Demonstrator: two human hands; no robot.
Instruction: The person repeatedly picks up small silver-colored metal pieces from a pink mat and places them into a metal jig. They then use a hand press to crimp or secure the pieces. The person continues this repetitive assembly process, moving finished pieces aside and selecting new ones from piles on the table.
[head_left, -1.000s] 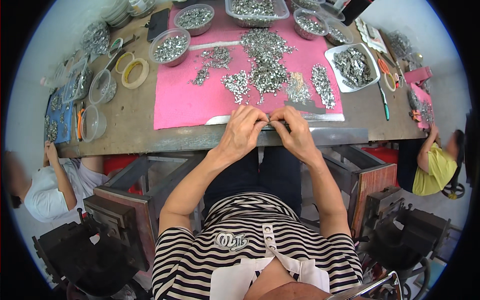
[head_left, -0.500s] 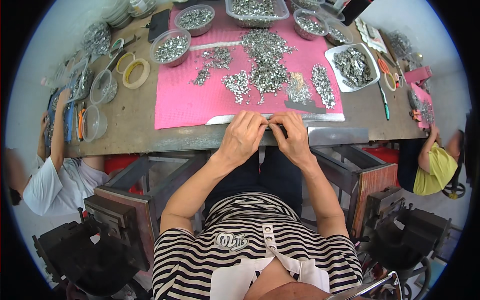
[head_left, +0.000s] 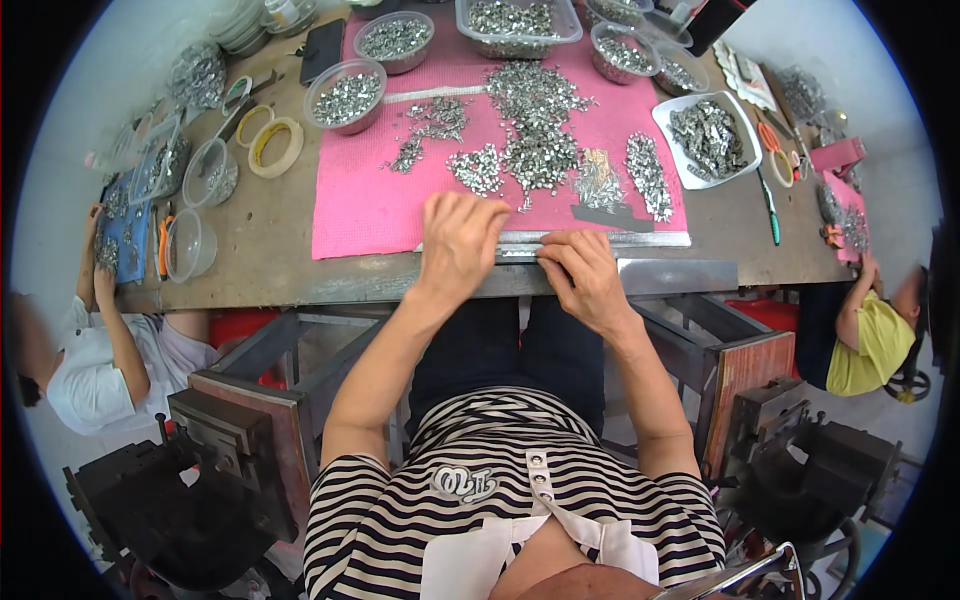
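Note:
My left hand [head_left: 459, 243] is raised over the front of the pink mat [head_left: 355, 205], its thumb and fingers pinched together; whatever they hold is too small to make out. My right hand [head_left: 587, 276] is at the table's front edge, fingers curled and fingertips at the right end of a narrow metal strip [head_left: 518, 252]. What sits between those fingertips is hidden. Beyond my hands, a small heap of shiny metal pieces [head_left: 476, 170] lies near a larger pile [head_left: 538, 150]. Thin metal pins [head_left: 598, 185] lie by a dark flat strip [head_left: 612, 217], with another heap of metal pieces [head_left: 648, 178] to their right.
Tubs of metal parts [head_left: 346, 98] line the far side, with a white dish [head_left: 690, 180] at right. Tape rolls [head_left: 275, 148] lie left, orange-handled scissors [head_left: 775, 150] right. A flat metal plate [head_left: 677, 275] sits on the front edge. Co-workers [head_left: 110, 370] sit at both sides.
My hands were together at the table edge; my left hand has moved left and up over the mat, baring the metal strip. The left co-worker's arm has drawn back from a tub.

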